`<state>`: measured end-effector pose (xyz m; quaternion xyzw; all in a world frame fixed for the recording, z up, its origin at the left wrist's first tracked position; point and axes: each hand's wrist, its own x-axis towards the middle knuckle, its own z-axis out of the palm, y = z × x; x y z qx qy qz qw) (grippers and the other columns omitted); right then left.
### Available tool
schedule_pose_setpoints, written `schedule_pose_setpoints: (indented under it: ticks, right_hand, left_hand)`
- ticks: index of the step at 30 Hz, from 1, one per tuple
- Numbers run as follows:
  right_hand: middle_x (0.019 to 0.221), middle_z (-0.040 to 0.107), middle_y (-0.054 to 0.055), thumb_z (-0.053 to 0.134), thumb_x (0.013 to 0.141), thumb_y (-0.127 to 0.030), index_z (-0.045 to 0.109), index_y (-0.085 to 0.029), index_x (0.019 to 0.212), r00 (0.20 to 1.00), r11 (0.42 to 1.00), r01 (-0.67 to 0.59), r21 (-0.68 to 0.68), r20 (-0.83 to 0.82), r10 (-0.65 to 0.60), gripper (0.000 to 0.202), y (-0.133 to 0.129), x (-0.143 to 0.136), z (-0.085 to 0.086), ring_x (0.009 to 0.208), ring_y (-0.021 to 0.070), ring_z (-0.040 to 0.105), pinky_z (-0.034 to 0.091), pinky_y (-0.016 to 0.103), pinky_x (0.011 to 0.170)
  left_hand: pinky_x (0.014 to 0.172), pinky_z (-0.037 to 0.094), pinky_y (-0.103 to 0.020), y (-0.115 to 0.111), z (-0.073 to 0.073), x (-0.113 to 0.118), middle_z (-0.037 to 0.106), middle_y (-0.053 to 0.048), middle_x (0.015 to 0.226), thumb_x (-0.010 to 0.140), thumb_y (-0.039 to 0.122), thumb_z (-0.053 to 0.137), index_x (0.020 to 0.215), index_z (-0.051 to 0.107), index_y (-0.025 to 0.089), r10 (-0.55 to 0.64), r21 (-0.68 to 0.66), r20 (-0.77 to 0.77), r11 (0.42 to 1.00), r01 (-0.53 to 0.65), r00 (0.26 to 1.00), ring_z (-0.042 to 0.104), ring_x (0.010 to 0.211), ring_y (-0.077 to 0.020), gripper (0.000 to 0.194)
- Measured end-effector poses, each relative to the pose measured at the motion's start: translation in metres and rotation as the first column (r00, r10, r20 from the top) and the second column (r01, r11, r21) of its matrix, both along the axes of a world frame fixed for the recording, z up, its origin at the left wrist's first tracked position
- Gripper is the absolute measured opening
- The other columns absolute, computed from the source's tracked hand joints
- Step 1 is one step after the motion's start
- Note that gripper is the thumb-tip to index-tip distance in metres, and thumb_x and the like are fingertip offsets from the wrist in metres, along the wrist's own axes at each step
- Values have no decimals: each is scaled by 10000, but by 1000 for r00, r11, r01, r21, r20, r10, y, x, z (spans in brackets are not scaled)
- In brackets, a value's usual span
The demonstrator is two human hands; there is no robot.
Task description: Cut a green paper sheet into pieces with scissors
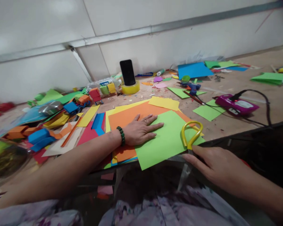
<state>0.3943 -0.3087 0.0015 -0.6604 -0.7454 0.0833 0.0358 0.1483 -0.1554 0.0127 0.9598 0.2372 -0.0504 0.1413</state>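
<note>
My left hand [140,129] lies flat with its fingers spread, palm down on the left part of a light green sheet [167,141]. Under that sheet are orange paper [122,121] and yellow paper [165,102]. At the table's front edge, my right hand [211,160] grips yellow-handled scissors [191,135] below their loops. The blades point down, one of them past the edge, close to the green sheet's lower right side.
A phone [127,72] leans upright in a yellow tape roll [130,88] at the back. Folded paper pieces [41,137] and a pencil [72,131] lie left. Right are a glue gun [191,87] and a purple device [237,105] with a black cable.
</note>
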Motion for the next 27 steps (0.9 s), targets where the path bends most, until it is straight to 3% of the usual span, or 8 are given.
schedule_pose_setpoints:
  ticks: [3,5,27]
  right_hand:
    - [755,709,80,270,940,-578,627,-238,830,1000,990,12,-140,-3,-12,505,-1,-2,3,709,279,679,415,352,618]
    - [740,702,82,261,932,-594,612,-238,818,999,987,32,-160,5,-32,512,-2,-4,4,693,286,673,400,357,611]
    - [728,695,67,291,947,-562,595,-232,788,1000,989,7,-149,-29,-11,476,-5,-20,1,688,257,664,345,316,592]
  left_hand:
    - [1106,38,-689,0,0,0,87,-112,1625,987,514,240,1525,200,321,-3,-1,8,1000,3,1000,74,1496,-305,573]
    - [1108,37,-687,0,-1,0,83,-107,1626,985,519,242,1524,204,323,-4,-6,13,1000,4,1000,76,1496,-306,575]
    - [1100,48,-694,0,0,0,70,-113,1627,989,516,229,1527,186,324,-3,11,-13,1000,3,1000,53,1499,-292,573]
